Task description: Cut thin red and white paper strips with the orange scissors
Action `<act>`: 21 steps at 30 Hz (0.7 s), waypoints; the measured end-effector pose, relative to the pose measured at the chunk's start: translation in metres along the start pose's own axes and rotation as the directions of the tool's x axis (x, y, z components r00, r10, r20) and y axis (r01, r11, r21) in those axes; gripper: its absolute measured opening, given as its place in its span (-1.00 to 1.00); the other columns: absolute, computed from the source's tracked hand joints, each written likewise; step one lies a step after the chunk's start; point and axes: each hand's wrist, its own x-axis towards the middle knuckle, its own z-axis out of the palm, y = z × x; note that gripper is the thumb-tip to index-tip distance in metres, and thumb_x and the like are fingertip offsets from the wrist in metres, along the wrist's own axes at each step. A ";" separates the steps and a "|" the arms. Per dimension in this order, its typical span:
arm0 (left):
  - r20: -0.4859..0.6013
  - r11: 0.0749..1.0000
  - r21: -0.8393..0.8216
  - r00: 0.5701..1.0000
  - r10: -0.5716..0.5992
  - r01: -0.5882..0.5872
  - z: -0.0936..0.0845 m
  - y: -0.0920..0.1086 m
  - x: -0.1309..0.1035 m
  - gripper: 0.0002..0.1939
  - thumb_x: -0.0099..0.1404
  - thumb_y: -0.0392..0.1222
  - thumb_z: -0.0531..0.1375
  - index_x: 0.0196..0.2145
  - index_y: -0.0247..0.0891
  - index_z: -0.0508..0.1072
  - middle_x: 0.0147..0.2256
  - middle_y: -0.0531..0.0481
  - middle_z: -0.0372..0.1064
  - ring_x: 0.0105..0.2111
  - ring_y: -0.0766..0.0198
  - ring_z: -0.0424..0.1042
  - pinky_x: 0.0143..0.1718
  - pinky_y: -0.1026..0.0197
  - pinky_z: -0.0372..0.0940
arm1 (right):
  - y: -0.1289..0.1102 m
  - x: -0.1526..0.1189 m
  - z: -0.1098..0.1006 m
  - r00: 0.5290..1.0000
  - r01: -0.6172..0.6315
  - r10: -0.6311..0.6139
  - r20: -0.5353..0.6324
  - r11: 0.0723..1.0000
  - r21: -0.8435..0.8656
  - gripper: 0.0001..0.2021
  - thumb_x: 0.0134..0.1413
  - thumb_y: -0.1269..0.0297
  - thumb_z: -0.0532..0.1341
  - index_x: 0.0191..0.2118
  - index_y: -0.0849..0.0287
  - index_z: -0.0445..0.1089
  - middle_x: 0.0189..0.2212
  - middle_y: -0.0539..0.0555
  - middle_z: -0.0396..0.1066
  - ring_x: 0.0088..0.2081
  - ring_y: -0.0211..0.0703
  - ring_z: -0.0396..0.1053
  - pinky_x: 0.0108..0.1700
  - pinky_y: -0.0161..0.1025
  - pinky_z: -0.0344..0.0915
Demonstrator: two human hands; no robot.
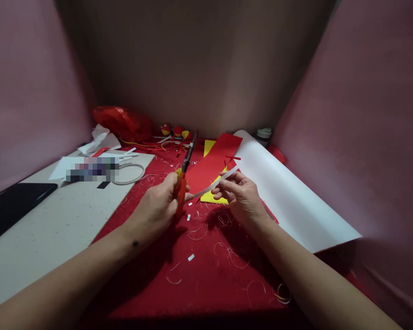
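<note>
My left hand [163, 197] is wrapped round the orange and yellow handles of a pair of scissors [181, 190], whose dark blades point up and away from me. A narrow white strip [211, 186] runs from beside the left fingers across to my right hand [242, 195], which pinches it between thumb and fingers. The strip's far end sticks up past the right fingertips. Beneath and behind the hands lie a red sheet [209, 162] and a yellow sheet [209, 198] with ridged red edges nearby.
Small white scraps [191, 257] and curly threads litter the red cloth [206, 293]. At the right lies a large white sheet [282, 183]. A pale board [99, 215] with a black phone-like slab [17, 206] is at left. A red bag [122, 123] and red-yellow balls [178, 131] sit behind.
</note>
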 end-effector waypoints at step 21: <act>0.256 0.935 -0.300 0.960 -0.113 0.190 -0.018 -0.019 -0.008 -0.83 0.13 -0.09 0.07 -0.36 -0.22 0.27 -0.54 0.09 0.30 -0.57 0.35 0.28 -0.56 0.26 0.18 | 0.004 -0.001 0.016 0.966 -0.258 0.258 -0.026 0.966 -0.006 -0.91 -0.14 0.41 0.27 -0.46 0.25 0.33 -0.56 0.03 0.40 -0.52 -0.26 0.44 -0.50 -0.38 0.37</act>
